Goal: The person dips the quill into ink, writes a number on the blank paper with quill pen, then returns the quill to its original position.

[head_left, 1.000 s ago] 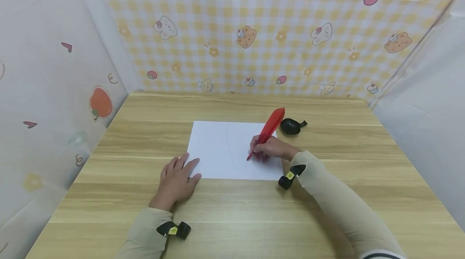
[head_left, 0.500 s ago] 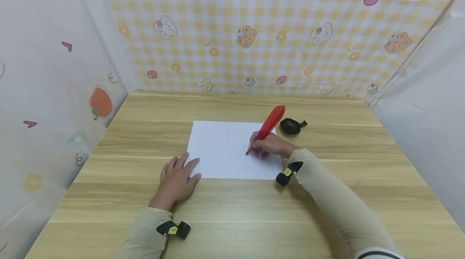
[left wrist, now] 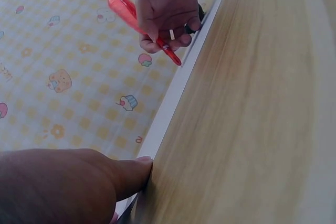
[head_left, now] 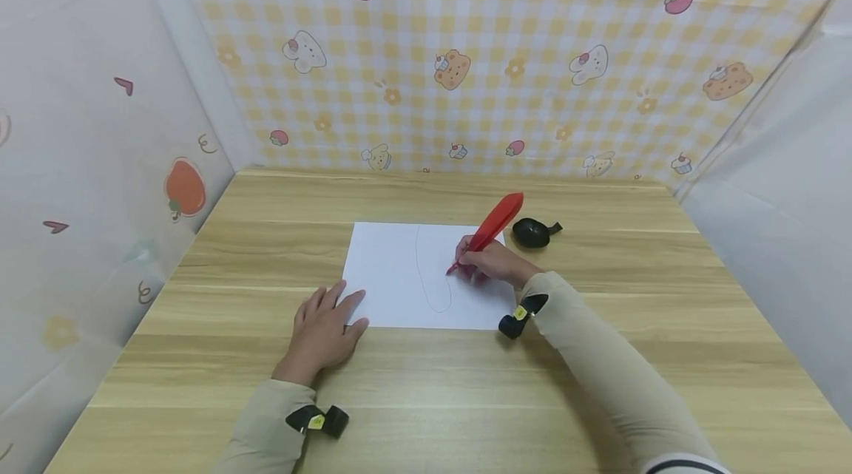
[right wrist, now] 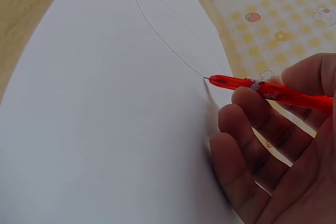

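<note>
A white sheet of paper (head_left: pixel 386 274) lies on the wooden table, bearing a thin U-shaped line. My right hand (head_left: pixel 489 261) pinches a red pen with a feather-shaped top (head_left: pixel 498 221) between thumb and fingers. In the right wrist view the tip of the red pen (right wrist: pixel 231 81) meets the paper at the end of the drawn line (right wrist: pixel 173 51). My left hand (head_left: pixel 325 330) rests with spread, straight fingers on the paper's near left corner. Its thumb (left wrist: pixel 131 176) lies along the paper edge in the left wrist view.
A rounded black object with a short tab (head_left: pixel 532 232) sits just beyond the paper's right edge. Behind the wooden table (head_left: pixel 426 400) hangs a yellow checked cloth (head_left: pixel 399 75), with pale cloth walls on both sides. Each wrist wears a small black camera.
My right hand and the pen have moved away from me and slightly left, lengthening the right side of the drawn line. The left hand has stayed in place.
</note>
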`<state>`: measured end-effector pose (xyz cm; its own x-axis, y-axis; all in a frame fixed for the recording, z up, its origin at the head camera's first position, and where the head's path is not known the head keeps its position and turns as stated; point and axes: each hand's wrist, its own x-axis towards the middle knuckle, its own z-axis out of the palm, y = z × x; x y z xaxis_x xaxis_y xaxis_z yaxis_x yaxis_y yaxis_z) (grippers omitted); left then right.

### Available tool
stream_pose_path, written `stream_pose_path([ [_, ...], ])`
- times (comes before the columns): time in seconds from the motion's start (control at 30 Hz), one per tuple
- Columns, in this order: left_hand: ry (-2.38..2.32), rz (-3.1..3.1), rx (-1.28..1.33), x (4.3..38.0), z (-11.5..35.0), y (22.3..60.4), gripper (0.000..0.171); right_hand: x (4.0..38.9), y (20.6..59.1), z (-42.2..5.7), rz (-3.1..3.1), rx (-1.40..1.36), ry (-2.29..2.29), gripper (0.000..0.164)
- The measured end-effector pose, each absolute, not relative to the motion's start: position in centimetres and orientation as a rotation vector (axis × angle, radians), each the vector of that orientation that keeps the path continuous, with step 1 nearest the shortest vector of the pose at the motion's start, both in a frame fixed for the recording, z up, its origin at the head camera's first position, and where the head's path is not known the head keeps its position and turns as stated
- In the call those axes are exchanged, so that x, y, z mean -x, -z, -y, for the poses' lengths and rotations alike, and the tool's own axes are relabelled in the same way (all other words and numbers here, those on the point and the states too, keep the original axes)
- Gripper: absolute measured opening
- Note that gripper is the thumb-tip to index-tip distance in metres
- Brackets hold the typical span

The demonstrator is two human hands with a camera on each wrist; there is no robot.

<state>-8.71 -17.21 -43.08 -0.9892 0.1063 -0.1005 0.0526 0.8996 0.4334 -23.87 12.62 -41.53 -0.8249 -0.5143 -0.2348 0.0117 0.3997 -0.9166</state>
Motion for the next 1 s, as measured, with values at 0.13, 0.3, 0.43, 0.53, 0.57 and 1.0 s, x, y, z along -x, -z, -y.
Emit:
stream_pose_path([
  [0.13,-0.673,-2.94,-0.117,8.7,17.2,43.2,0.051,24.0,41.7,-12.3,-2.202,0.391,1.442,0.006],
  [0.3,-0.686,-2.938,-0.115,8.7,17.2,43.2,0.052,24.3,41.8,-12.0,-2.222,0.361,1.454,0.008],
  [0.43,-0.685,-2.933,-0.117,8.7,17.2,43.1,0.052,24.4,42.0,-11.8,-2.228,0.342,1.464,0.009],
  [0.53,-0.676,-2.928,-0.12,8.7,17.2,43.0,0.052,24.3,42.1,-11.7,-2.239,0.347,1.477,0.01],
  [0.57,-0.675,-2.927,-0.118,8.7,17.2,43.0,0.052,24.3,42.1,-11.7,-2.24,0.347,1.483,0.01],
  [1.0,-0.696,-2.942,-0.119,8.8,17.1,43.1,0.051,24.1,42.4,-10.7,-2.258,0.282,1.548,0.01],
])
